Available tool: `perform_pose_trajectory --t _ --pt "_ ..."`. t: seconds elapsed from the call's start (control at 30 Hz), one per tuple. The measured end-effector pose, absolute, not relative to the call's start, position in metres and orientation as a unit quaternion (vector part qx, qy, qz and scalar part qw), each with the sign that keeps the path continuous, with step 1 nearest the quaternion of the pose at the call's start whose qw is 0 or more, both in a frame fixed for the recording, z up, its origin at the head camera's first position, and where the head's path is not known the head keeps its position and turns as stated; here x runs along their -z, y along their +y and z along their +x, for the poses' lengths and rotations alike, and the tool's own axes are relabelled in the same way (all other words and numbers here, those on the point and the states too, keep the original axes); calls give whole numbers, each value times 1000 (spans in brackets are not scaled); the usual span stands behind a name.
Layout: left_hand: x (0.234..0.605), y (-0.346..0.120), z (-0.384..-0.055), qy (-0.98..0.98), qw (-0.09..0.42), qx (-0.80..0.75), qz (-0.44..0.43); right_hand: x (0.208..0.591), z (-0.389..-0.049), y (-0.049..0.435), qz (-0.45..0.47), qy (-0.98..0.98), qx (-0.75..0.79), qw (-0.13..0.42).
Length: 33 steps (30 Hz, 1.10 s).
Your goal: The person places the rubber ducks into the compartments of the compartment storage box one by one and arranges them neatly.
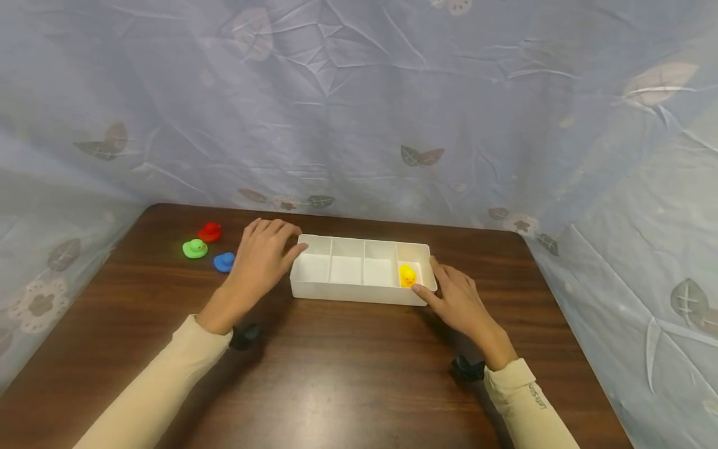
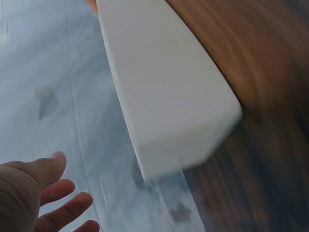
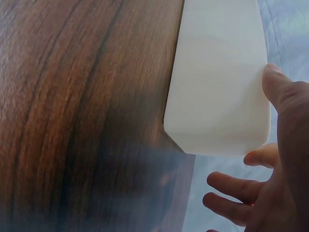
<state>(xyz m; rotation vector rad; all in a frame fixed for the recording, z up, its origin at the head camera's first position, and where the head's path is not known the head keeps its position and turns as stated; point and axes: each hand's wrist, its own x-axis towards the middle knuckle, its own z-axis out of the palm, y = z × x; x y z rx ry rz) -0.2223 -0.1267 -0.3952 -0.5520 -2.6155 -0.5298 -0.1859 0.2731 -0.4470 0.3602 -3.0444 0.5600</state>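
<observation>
A white divided box (image 1: pixel 346 291) with several compartments in a row lies on the table. A yellow rubber duck (image 1: pixel 407 275) sits in its rightmost compartment. My left hand (image 1: pixel 263 254) is beside the box's left end, fingers loosely bent; the left wrist view shows its thumb and fingers (image 2: pixel 67 211) apart from the wall. At the right end, my right hand (image 1: pixel 457 296) touches the near corner, thumb (image 3: pixel 273 77) on the rim and index fingertip by the end wall. Its other fingers are spread and hold nothing.
Left of my left hand lie a red duck (image 1: pixel 210 232), a green duck (image 1: pixel 194 249) and a blue duck (image 1: pixel 224 262), the blue one partly hidden by that hand. A patterned cloth (image 1: pixel 359 125) hangs behind and beside the brown table (image 1: pixel 336 374).
</observation>
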Motion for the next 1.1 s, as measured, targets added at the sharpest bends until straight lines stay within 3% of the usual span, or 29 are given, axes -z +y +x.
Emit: perform_pose_trajectory --t 0.37,0.6,1.1 --pt "401 -190 -218 -950 215 184 -133 448 -185 275 104 -977 -188 5" --pt "408 -207 -215 -950 222 182 -123 450 -188 274 112 -976 -187 10" --pt "423 -227 -209 -966 182 173 -54 451 -188 274 115 -976 -186 20"
